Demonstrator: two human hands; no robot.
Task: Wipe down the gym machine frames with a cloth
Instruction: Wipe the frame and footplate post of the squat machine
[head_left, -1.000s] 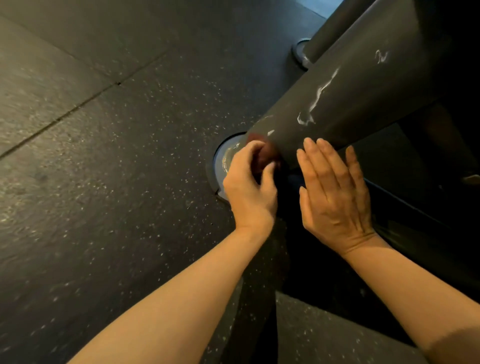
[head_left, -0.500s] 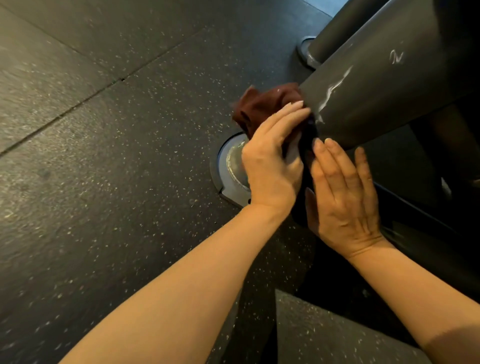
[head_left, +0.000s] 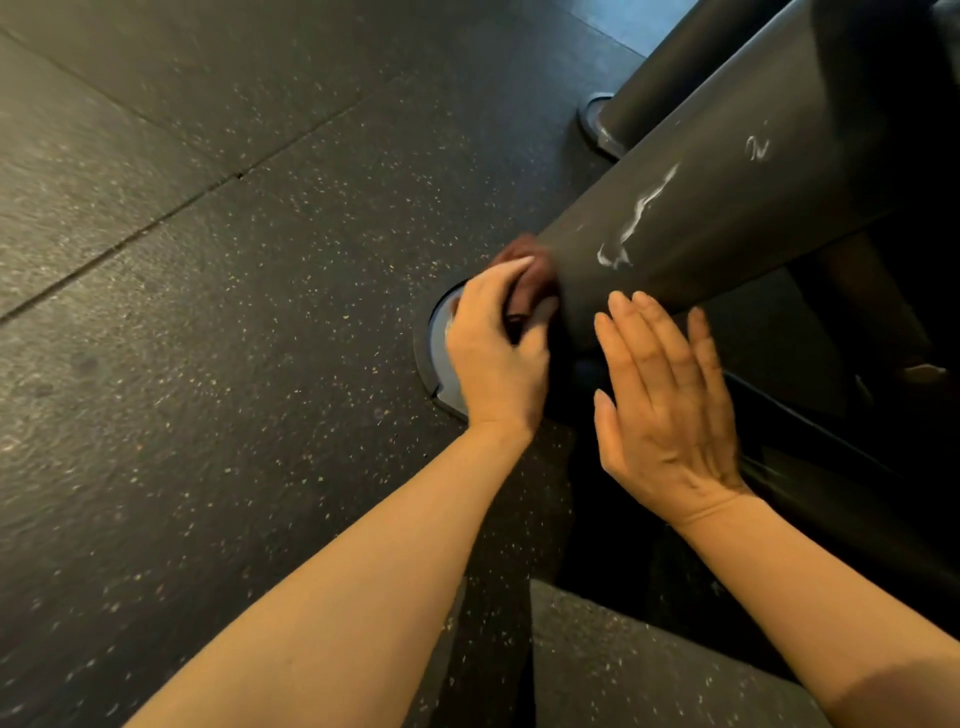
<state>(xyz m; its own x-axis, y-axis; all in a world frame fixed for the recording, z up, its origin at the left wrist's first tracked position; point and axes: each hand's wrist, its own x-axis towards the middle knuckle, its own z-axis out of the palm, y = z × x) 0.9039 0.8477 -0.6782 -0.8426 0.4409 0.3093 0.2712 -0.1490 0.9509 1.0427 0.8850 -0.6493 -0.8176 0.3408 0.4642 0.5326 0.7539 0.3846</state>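
The left hand (head_left: 493, 353) has dropped back to the post (head_left: 727, 208) base, gripping the cloth (head_left: 524, 260). The right hand (head_left: 665, 405) stays flat, fingers straight, against the post.

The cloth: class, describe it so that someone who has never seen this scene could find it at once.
Find the wide grey machine post slanting down to the speckled floor. Where its lower end meets the round base plate, the left hand grips the cloth against the post's left edge. It is the only reddish-brown thing here, bunched up and mostly hidden by the fingers.
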